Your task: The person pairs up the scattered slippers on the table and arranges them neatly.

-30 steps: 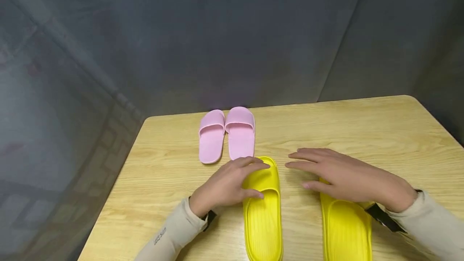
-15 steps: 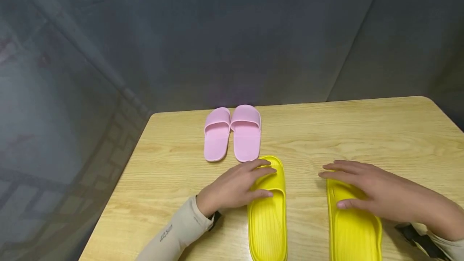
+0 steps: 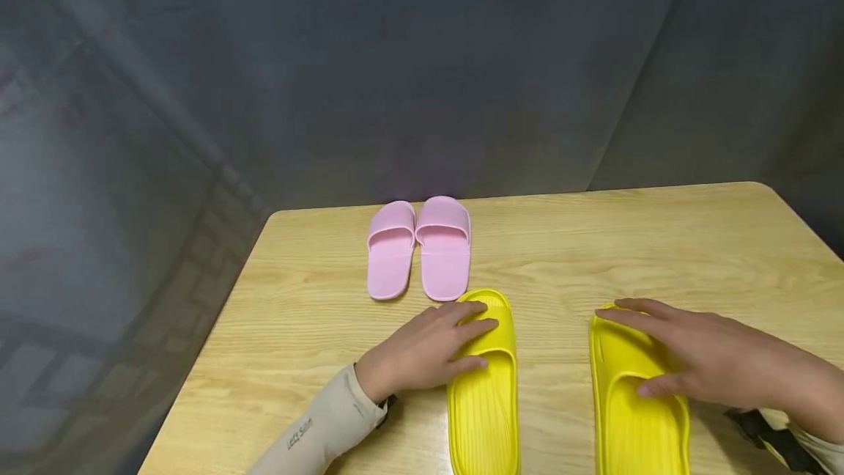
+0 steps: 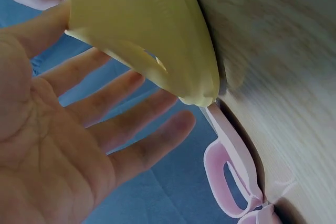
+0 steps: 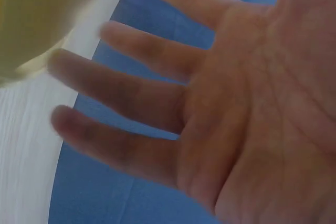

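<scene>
A yellow slipper (image 3: 484, 416) lies toe away on the table, and my left hand (image 3: 428, 347) reaches over its strap from the left. In the left wrist view the fingers of that hand (image 4: 52, 140) are spread and nearly straight, with the tips at the strap's edge (image 4: 147, 30); whether they touch is unclear. Another yellow slipper (image 3: 639, 431) lies apart to the right. Over its strap is my right hand (image 3: 712, 354), coming from the right. Its fingers (image 5: 131, 90) are extended in the right wrist view, beside the blurred yellow strap (image 5: 42, 19).
Two pink slippers (image 3: 390, 270) stand side by side near the back edge of the wooden table (image 3: 264, 358). The right pink one (image 3: 445, 270) has its heel close to the left yellow toe. A dark grey wall (image 3: 422, 79) rises behind the table.
My right hand has moved right and slightly nearer me, from above the gap and toe to over the right yellow slipper's strap. My left hand has stayed over the left yellow slipper.
</scene>
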`<state>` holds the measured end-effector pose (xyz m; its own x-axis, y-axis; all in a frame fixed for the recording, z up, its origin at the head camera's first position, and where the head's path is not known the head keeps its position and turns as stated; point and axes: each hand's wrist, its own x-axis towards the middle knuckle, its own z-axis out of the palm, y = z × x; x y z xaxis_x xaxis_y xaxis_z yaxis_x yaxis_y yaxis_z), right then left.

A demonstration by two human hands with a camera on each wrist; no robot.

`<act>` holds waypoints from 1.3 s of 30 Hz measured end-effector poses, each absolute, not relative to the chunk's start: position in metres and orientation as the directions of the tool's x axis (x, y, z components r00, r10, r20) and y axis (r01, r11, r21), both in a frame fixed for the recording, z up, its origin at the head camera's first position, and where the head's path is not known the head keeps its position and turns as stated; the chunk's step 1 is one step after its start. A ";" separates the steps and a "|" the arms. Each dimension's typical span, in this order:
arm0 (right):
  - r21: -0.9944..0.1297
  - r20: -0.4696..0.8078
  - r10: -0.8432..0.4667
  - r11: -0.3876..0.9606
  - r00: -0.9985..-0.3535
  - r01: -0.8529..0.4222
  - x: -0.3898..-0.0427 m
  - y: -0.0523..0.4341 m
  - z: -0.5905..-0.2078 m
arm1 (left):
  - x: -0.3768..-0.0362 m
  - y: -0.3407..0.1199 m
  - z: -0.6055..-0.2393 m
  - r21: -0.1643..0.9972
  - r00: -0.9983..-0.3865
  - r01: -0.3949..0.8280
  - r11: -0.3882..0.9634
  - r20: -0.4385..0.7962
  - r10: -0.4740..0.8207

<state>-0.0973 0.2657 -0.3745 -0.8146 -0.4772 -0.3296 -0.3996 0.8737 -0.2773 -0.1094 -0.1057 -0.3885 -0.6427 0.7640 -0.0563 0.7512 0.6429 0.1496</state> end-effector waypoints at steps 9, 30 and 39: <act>-0.303 -0.380 -0.508 0.858 -0.773 -0.415 -0.107 0.262 -0.376 | -0.114 -0.106 -0.394 0.199 -0.637 0.750 0.631 -0.042 0.770; -0.250 -0.038 -0.567 0.802 -0.823 -0.542 -0.092 0.231 -0.375 | -0.112 -0.098 -0.397 0.156 -0.595 0.791 0.591 -0.022 0.803; -0.250 0.005 -0.595 0.778 -0.804 -0.577 -0.084 0.204 -0.383 | -0.108 -0.096 -0.394 0.144 -0.603 0.788 0.599 -0.019 0.798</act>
<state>-0.0843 0.2044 -0.3826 -0.8040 -0.5947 0.0054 -0.5769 0.7777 -0.2499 -0.1077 -0.0956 -0.3944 -0.6030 0.7975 -0.0194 0.7876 0.5990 0.1444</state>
